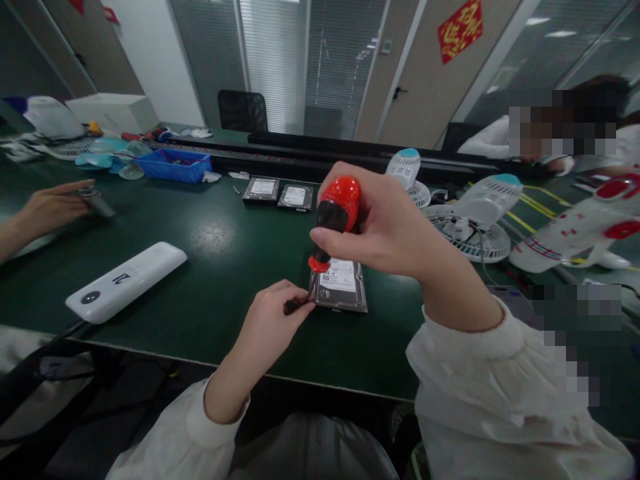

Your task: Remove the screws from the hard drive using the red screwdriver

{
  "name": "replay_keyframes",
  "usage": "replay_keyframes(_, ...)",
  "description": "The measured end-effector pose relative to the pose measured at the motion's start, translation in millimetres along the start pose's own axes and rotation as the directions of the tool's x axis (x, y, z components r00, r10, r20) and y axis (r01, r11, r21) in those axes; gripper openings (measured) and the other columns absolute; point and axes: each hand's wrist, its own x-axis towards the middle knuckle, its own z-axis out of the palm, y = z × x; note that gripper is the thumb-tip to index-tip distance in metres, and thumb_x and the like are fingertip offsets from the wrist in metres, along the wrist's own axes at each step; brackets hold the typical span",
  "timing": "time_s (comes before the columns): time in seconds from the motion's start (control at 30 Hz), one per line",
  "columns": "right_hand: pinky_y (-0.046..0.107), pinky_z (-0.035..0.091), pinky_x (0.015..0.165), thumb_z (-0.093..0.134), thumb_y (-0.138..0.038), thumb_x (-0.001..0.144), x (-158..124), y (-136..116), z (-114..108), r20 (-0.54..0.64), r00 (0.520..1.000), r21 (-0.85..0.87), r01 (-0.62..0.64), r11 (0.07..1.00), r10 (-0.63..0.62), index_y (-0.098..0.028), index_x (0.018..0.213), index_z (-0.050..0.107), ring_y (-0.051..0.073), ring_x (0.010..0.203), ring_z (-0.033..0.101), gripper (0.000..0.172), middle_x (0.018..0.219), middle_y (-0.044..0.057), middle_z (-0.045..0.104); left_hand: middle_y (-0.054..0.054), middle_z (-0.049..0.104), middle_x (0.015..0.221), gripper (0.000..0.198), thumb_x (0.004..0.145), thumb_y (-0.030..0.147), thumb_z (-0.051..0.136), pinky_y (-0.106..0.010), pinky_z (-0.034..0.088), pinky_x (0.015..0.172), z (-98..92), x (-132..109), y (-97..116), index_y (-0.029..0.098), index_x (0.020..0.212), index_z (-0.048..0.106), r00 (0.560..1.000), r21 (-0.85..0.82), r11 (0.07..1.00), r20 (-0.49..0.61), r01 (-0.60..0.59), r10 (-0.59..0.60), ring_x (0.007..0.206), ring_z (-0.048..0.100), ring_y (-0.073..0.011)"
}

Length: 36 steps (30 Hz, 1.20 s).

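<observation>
On a green table (210, 280), my right hand (387, 227) wraps a screwdriver (331, 217) tip-down, seemingly to press at a hard drive's (345, 293) edge; my left hand (270, 312) pinches a small dark object (290, 306).

red-black screwdriver (331, 217); white label (344, 277) on hard drive (345, 300); dark green tabletop (215, 307); blue bin (173, 171).

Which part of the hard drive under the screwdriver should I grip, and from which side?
Probably its right edge, coming in low from the right: the hard drive lies flat, label up, and that edge's near part is uncovered, while the left hand and screwdriver crowd its near left corner.
</observation>
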Motion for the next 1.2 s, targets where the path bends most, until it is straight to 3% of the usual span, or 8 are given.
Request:
replay_keyframes(0.73,0.030,0.038,0.063,0.066,-0.039,0.085,-1.1,1.2,-3.0,-0.018,1.000,-0.077,-0.018,0.997,0.016,-0.022,0.086,0.048,0.013,0.067,0.044,0.024,0.075,-0.003,0.051,-0.002,0.071,0.086,0.005,0.087,0.021,0.070,-0.029,0.051,0.069,1.8,1.4,0.2,0.021,0.086,0.076,1.000,-0.021,0.999,-0.004,0.029,-0.029,0.076,0.065,-0.0157)
replay_keyframes(1.2,0.031,0.040,0.066,0.065,-0.036,0.085,-1.1,3.3,-2.2,0.014,0.999,-0.119,-0.050,0.992,0.052,-0.023,0.086,0.046,0.014,0.070,0.044,0.023,0.076,-0.002,0.047,-0.001,0.073,0.082,0.005,0.084,0.021,0.073,-0.027,0.054,0.066,2.2,-0.6,1.2,0.023,0.086,0.077,0.998,-0.030,0.998,-0.042,0.052,-0.053,0.072,0.066,-0.0155)
